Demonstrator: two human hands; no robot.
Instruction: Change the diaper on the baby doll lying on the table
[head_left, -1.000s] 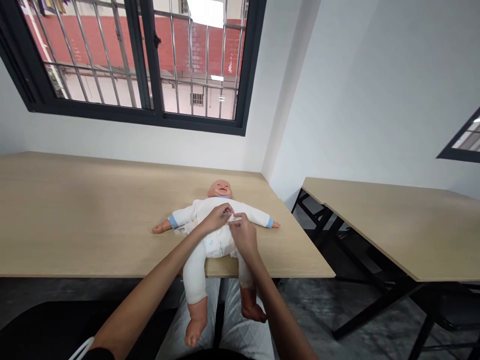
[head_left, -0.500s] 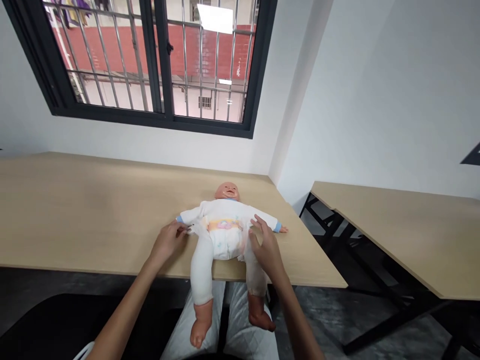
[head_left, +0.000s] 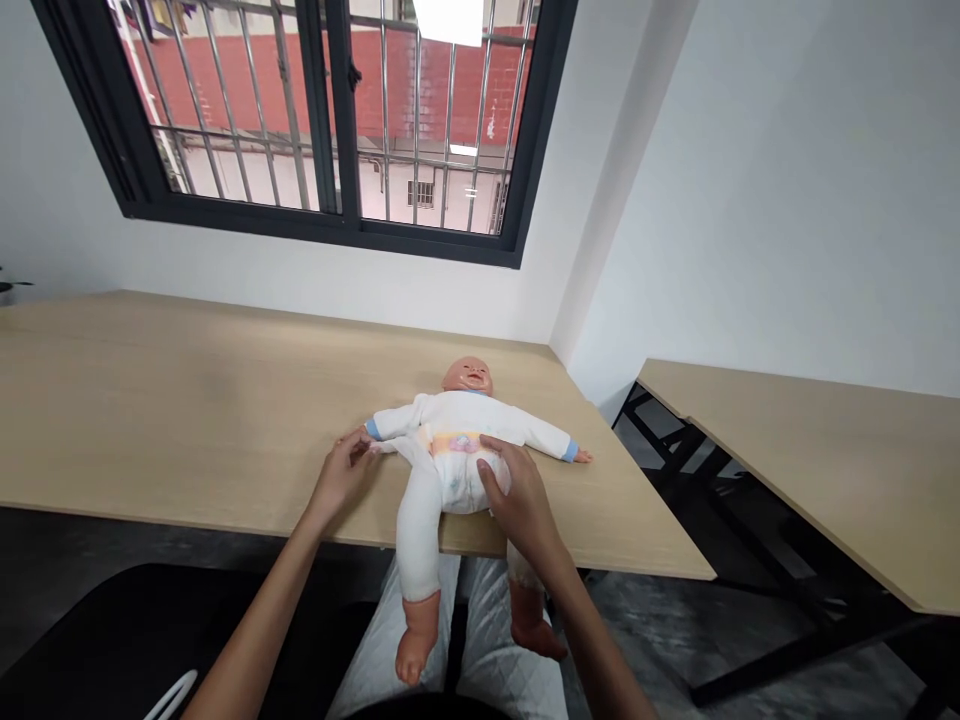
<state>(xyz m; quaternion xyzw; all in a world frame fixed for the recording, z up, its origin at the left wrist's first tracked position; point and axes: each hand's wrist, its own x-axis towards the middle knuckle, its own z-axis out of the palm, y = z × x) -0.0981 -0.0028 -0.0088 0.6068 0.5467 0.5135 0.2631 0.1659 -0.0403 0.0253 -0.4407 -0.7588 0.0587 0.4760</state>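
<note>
A baby doll [head_left: 457,450] lies on its back on a light wood table [head_left: 187,400], head at the far side and legs hanging over the near edge. Its white bodysuit [head_left: 427,540] with blue cuffs is open over a printed diaper [head_left: 457,470]. My right hand [head_left: 517,495] rests on the diaper with fingers apart. My left hand [head_left: 341,475] is at the doll's arm on the left of the view, its fingers pinching a loose white bodysuit flap [head_left: 390,447].
A second wood table [head_left: 810,470] on black legs stands to the right. A barred window [head_left: 322,120] is in the wall behind. My white quilted trousers [head_left: 382,640] lie below the doll's feet, and a black surface [head_left: 112,630] fills the lower left.
My hands have spread apart from the doll's chest. The left has moved out to the doll's arm with the flap, and the right has settled on the diaper. The view has shifted slightly.
</note>
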